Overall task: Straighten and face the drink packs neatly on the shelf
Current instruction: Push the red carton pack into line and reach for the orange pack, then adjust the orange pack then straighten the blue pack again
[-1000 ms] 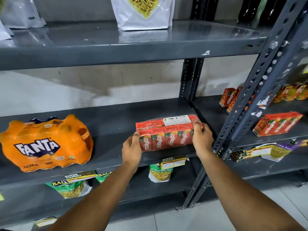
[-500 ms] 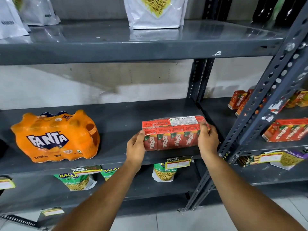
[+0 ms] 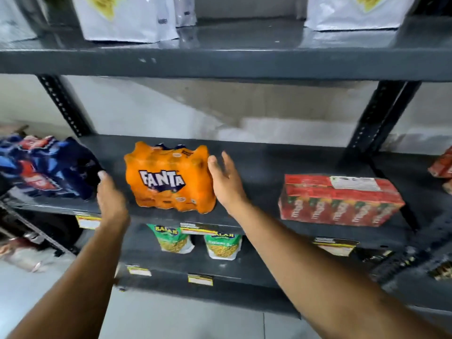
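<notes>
An orange shrink-wrapped Fanta pack (image 3: 168, 177) stands on the dark grey middle shelf (image 3: 264, 165), its label facing me. My left hand (image 3: 110, 199) is open just left of the pack, a small gap away. On the other side, my right hand (image 3: 225, 182) is open with its fingers by the pack's upper right corner. The red Maaza carton pack (image 3: 340, 200) sits alone to the right near the shelf's front edge. A dark blue drink pack (image 3: 46, 167) lies tilted at the far left.
White snack bags (image 3: 127, 18) stand on the top shelf. Green Balaji snack bags (image 3: 175, 241) hang on the shelf below, behind yellow price tags (image 3: 200, 228). Slotted uprights (image 3: 381, 118) frame the bay. More red cartons (image 3: 442, 165) show at the far right.
Both hands let go of the red Maaza pack and moved left to either side of the Fanta pack. The view swung left, bringing the blue pack into sight.
</notes>
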Action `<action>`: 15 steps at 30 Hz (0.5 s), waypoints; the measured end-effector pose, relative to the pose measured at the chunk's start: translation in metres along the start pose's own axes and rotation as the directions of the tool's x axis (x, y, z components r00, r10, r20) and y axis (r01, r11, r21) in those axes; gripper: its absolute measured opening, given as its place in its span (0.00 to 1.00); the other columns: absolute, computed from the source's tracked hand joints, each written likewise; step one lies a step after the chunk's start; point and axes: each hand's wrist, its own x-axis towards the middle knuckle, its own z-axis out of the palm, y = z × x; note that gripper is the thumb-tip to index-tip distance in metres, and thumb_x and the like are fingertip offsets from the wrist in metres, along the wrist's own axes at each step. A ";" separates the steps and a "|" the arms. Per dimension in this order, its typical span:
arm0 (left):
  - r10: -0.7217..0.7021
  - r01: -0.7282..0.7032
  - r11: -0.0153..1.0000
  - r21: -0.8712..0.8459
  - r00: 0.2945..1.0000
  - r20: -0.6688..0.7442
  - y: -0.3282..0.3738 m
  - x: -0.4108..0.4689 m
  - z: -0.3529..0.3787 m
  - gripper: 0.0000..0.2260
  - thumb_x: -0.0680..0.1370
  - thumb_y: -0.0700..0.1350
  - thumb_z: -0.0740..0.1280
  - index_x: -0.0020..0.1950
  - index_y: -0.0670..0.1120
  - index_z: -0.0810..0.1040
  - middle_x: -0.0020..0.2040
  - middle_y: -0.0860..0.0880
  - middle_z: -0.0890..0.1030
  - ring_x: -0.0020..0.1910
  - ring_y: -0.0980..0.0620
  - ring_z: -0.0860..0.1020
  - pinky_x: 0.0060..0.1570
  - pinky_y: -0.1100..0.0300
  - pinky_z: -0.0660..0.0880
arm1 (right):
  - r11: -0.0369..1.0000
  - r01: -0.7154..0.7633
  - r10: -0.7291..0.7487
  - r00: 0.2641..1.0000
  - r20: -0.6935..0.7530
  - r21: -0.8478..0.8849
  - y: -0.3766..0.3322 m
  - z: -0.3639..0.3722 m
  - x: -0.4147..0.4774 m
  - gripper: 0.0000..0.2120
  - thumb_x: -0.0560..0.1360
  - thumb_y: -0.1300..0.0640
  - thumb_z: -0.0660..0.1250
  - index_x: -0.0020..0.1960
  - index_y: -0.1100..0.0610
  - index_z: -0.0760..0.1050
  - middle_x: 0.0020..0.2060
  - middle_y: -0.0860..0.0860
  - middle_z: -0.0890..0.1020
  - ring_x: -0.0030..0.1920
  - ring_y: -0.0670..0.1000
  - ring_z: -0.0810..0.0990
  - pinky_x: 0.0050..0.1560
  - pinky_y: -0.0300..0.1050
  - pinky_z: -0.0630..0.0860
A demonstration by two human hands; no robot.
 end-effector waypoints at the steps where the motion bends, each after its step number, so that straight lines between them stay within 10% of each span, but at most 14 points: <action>1: -0.071 0.081 0.992 -0.096 0.992 0.101 0.005 0.012 0.004 0.27 0.77 0.67 0.49 0.54 0.49 0.77 0.49 0.50 0.83 0.46 0.53 0.77 0.46 0.58 0.72 | 0.999 -0.046 0.046 0.999 -0.017 0.012 0.004 0.015 0.003 0.34 0.78 0.35 0.55 0.78 0.51 0.55 0.77 0.55 0.64 0.74 0.56 0.67 0.72 0.60 0.66; 3: -0.110 0.154 0.971 -0.182 0.967 0.232 0.004 0.028 0.011 0.26 0.77 0.69 0.52 0.45 0.51 0.79 0.36 0.56 0.84 0.37 0.57 0.81 0.37 0.60 0.76 | 0.995 -0.075 0.081 0.993 -0.085 0.068 0.010 0.039 0.005 0.38 0.76 0.30 0.51 0.78 0.51 0.56 0.75 0.56 0.67 0.72 0.58 0.69 0.70 0.61 0.68; 15: 0.007 -0.014 1.000 0.009 0.870 0.493 -0.024 0.054 -0.009 0.20 0.79 0.63 0.57 0.55 0.50 0.80 0.47 0.50 0.85 0.43 0.55 0.84 0.39 0.61 0.80 | 0.965 -0.083 0.180 0.898 -0.401 0.248 0.025 0.082 0.010 0.46 0.65 0.22 0.51 0.71 0.50 0.70 0.68 0.56 0.77 0.68 0.57 0.74 0.70 0.61 0.69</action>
